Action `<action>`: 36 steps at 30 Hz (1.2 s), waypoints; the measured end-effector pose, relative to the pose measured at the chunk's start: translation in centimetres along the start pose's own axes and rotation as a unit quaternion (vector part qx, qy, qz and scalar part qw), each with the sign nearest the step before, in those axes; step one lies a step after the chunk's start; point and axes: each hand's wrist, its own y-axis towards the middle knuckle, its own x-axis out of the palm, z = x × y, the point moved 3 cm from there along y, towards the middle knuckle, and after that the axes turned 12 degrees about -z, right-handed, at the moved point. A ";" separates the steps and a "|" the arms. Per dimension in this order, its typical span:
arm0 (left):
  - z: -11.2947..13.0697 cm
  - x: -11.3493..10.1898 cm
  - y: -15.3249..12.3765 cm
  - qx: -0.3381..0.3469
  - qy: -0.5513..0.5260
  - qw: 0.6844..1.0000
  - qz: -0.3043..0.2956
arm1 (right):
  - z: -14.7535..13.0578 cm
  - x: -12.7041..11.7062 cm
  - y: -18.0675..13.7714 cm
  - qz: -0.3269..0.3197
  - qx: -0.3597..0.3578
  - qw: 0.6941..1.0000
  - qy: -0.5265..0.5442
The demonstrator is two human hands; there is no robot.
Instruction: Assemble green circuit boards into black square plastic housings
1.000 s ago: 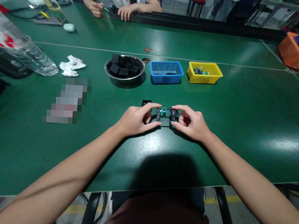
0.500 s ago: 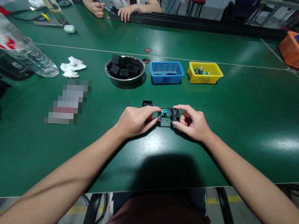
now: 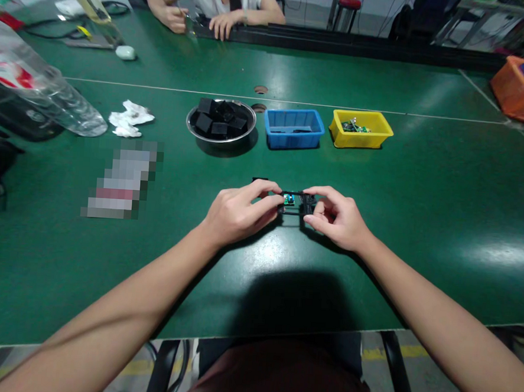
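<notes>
Between my two hands, a little above the green table, is a small black rectangular frame with open sides. Inside its left part shows a small green circuit board with a blue piece on it. My left hand is closed on the frame's left end, fingertips by the board. At the other end, my right hand pinches the frame between thumb and forefinger. Behind my left fingers a black block lies on the table, mostly hidden.
Beyond my hands stand a metal bowl of black blocks, a blue bin and a yellow bin with small green parts. White crumpled tissue and a large plastic bottle are at left. Across the table sits a person.
My left fingers have shifted over the frame's left end, with the forefinger now nearer the board. The frame has tilted slightly. My right hand keeps its pinch.
</notes>
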 end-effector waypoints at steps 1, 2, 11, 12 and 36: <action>0.0 0.0 0.0 0.001 -0.001 1.000 0.000 | 0.0 0.0 0.0 0.000 0.002 1.000 0.003; 0.0 0.0 0.0 0.003 -0.003 1.000 0.000 | 0.0 0.0 0.0 -0.001 0.004 1.000 0.004; 0.2 0.5 0.0 -0.036 -0.103 0.994 0.011 | -0.2 -0.1 0.0 0.012 0.003 0.999 -0.031; 0.3 0.6 0.0 -0.062 -0.132 0.989 0.014 | -0.3 -0.1 0.1 0.015 0.004 0.999 -0.038; 0.4 1.5 -0.2 -0.074 -0.227 0.968 -0.076 | -0.4 0.4 0.3 0.044 0.086 0.975 0.202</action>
